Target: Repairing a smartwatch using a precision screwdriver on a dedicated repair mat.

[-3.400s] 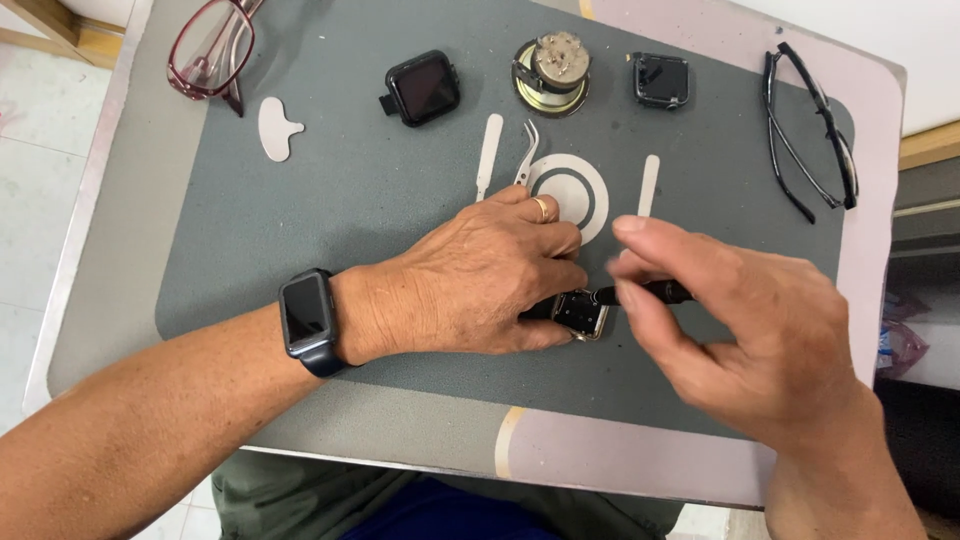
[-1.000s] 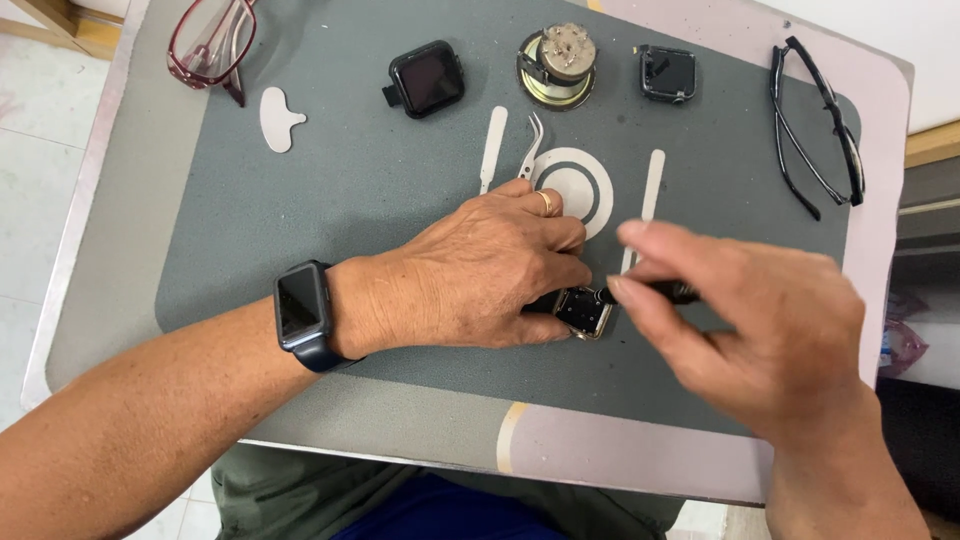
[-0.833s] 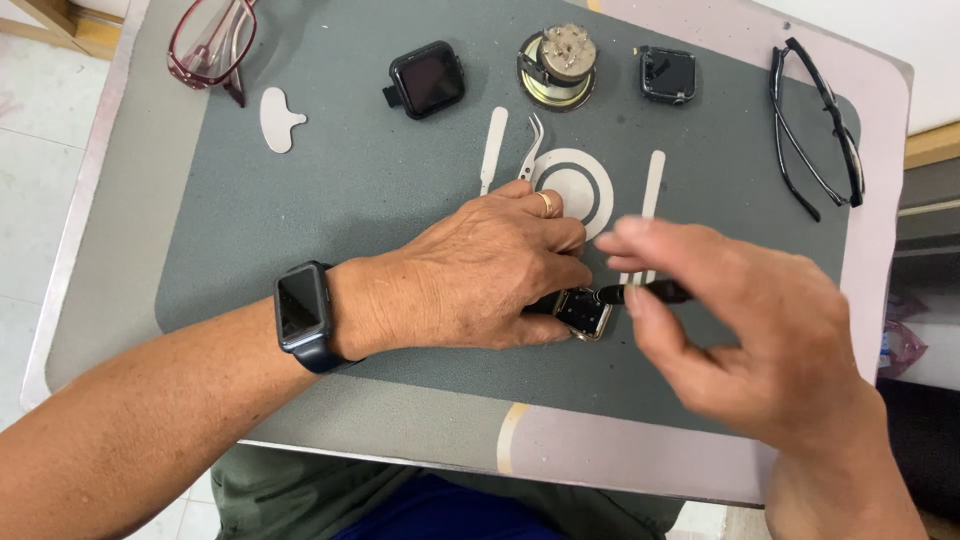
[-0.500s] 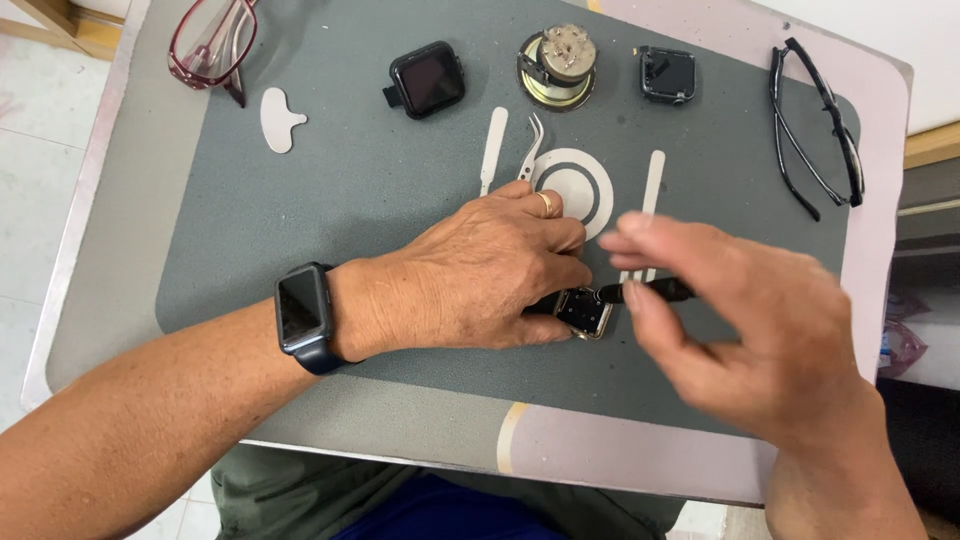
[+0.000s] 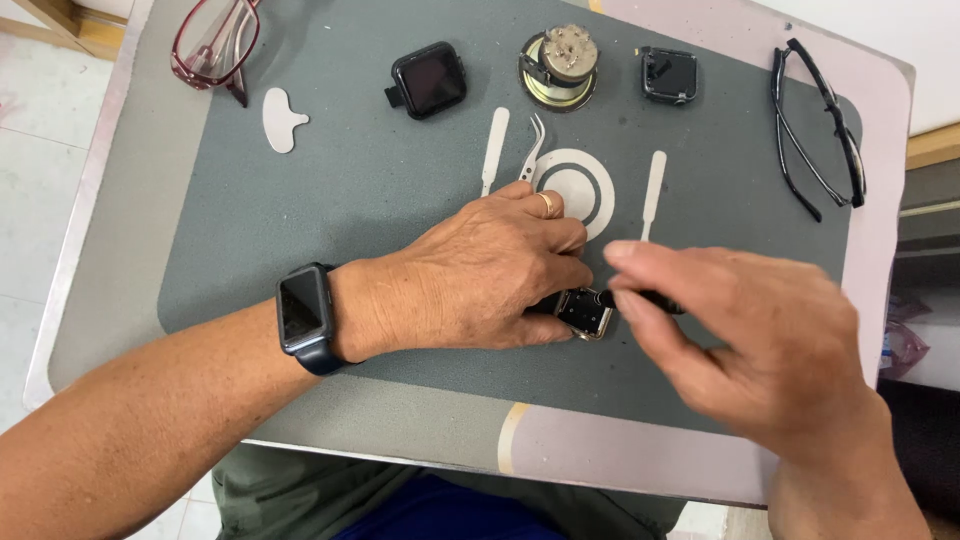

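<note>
The left hand (image 5: pixel 490 270) is lying palm-down on the grey mat (image 5: pixel 330 210), its fingers curling over and pinning a small square watch case (image 5: pixel 585 311) near the mat's middle front; a gold ring (image 5: pixel 547 204) is showing on one finger and a dark smartwatch (image 5: pixel 303 316) is sitting on that wrist. The right hand (image 5: pixel 745 345) is hovering just right of the case, its thumb and forefinger pinching a slim dark tool (image 5: pixel 655 299) whose tip is meeting the case's right edge. The hand is slightly blurred, so how firmly it is gripping is hard to tell. Just beyond the left hand's knuckles, a white ring disc (image 5: pixel 578 185) is lying flat, with tweezers (image 5: pixel 531 150) and a white pry stick (image 5: pixel 494 145) to its left and a second pry stick (image 5: pixel 652 190) to its right. Along the far edge are sitting a black watch body (image 5: pixel 429 80), a round metal holder (image 5: pixel 560 65) and a smaller dark watch case (image 5: pixel 669 75). Red glasses (image 5: pixel 212 40) are resting at the far left corner beside a white pick (image 5: pixel 281 119), and black glasses (image 5: pixel 815 125) are lying at the far right.
</note>
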